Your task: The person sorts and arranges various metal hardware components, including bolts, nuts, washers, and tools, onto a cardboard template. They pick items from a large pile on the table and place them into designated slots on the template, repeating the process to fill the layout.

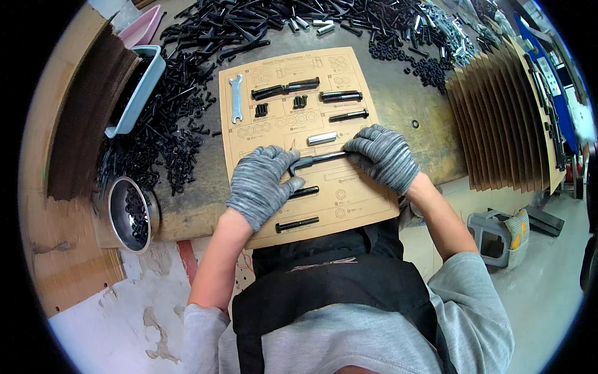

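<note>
A printed cardboard sheet (240, 146) lies in front of me with hardware set out on it. Across its middle runs a black rod with a bent end (321, 159). My left hand (263, 186), in a grey knit glove, closes thumb and fingers around the bend. The gloved fingers of my right hand (384, 157) pinch the straight end. Just above the rod is a silver hex sleeve (322, 138); below it are a black bolt (305, 192), partly under my left hand, and another bolt (298, 224). A blue-silver open-end wrench (236, 98) lies at the sheet's upper left.
More black bolts (341, 96) lie on the sheet's upper part. Heaps of loose black bolts (180, 106) cover the bench's left and far side. A metal bowl (153, 218) stands left, below a blue tray (134, 103). Upright cardboard sheets (498, 118) stack at right.
</note>
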The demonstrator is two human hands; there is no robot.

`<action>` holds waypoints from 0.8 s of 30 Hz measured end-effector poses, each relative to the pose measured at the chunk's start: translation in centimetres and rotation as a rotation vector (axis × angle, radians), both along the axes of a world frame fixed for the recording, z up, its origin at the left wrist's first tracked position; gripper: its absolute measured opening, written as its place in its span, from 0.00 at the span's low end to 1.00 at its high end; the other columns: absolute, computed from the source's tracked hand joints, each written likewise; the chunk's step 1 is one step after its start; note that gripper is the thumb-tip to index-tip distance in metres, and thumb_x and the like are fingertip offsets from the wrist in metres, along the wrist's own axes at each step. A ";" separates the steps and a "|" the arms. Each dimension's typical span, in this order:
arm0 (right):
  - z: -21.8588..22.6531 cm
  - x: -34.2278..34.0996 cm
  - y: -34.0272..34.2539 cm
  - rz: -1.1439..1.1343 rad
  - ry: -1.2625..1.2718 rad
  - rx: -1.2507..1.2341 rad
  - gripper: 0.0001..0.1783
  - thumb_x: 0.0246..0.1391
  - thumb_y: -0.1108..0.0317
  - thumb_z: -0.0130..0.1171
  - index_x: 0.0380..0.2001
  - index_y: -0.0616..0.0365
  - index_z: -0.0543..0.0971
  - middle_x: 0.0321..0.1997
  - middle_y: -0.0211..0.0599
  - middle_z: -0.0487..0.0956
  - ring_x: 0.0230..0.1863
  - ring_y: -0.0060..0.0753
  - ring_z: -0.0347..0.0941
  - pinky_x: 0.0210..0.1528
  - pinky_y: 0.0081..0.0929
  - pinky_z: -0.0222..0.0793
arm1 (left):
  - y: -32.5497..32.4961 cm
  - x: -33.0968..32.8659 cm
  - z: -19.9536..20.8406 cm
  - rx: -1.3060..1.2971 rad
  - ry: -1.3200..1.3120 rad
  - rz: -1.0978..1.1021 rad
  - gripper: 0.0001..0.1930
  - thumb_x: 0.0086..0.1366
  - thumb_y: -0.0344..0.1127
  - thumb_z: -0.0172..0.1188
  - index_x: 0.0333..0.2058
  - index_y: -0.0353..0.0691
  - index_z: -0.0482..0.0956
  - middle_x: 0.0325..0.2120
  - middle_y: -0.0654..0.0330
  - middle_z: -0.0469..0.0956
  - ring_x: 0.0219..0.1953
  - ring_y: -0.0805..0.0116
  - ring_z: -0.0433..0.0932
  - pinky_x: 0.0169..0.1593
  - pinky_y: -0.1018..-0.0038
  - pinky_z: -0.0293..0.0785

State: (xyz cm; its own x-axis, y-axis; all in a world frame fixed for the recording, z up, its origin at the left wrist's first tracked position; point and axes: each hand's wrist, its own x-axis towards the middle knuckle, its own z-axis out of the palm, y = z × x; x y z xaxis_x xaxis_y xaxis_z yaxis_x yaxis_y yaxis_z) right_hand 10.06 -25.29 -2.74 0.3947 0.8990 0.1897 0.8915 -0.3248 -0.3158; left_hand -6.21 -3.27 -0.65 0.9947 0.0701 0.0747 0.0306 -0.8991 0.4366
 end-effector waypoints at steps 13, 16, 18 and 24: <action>1.7 4.6 -2.1 -0.323 0.111 0.290 0.09 0.52 0.61 0.61 0.33 0.54 0.82 0.32 0.40 0.80 0.33 0.40 0.77 0.37 0.34 0.74 | 5.9 -3.8 -1.0 -0.211 -0.211 0.408 0.13 0.61 0.36 0.56 0.43 0.39 0.80 0.38 0.51 0.80 0.41 0.56 0.79 0.48 0.66 0.74; 2.9 12.2 -1.7 -0.635 0.138 0.351 0.10 0.53 0.63 0.61 0.34 0.58 0.81 0.30 0.43 0.80 0.31 0.40 0.77 0.36 0.31 0.73 | 8.5 -4.8 -3.4 -0.191 -0.285 0.606 0.11 0.65 0.37 0.54 0.39 0.37 0.80 0.36 0.52 0.81 0.39 0.57 0.80 0.46 0.67 0.73; 1.7 18.4 -1.1 -0.755 0.081 0.382 0.09 0.53 0.65 0.60 0.35 0.57 0.81 0.31 0.43 0.81 0.31 0.40 0.78 0.36 0.32 0.73 | 8.9 -5.1 -4.7 -0.256 -0.265 0.731 0.12 0.65 0.38 0.54 0.39 0.35 0.80 0.34 0.50 0.81 0.37 0.56 0.80 0.44 0.67 0.73; 0.6 30.9 -0.5 -1.031 -0.009 -0.043 0.14 0.49 0.58 0.55 0.37 0.44 0.84 0.38 0.45 0.81 0.41 0.47 0.78 0.47 0.39 0.72 | 8.5 -5.2 -6.7 -0.122 -0.368 0.702 0.09 0.63 0.33 0.57 0.35 0.34 0.81 0.31 0.51 0.81 0.33 0.58 0.80 0.42 0.67 0.74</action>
State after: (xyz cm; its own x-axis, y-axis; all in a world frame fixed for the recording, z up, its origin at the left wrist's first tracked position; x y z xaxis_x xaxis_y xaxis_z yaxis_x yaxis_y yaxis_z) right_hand 40.96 -25.76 -2.18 0.9765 0.1307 0.1716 0.1756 -0.9436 -0.2805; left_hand -11.42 5.25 -7.35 0.6285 0.6992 0.3408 0.4060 -0.6685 0.6231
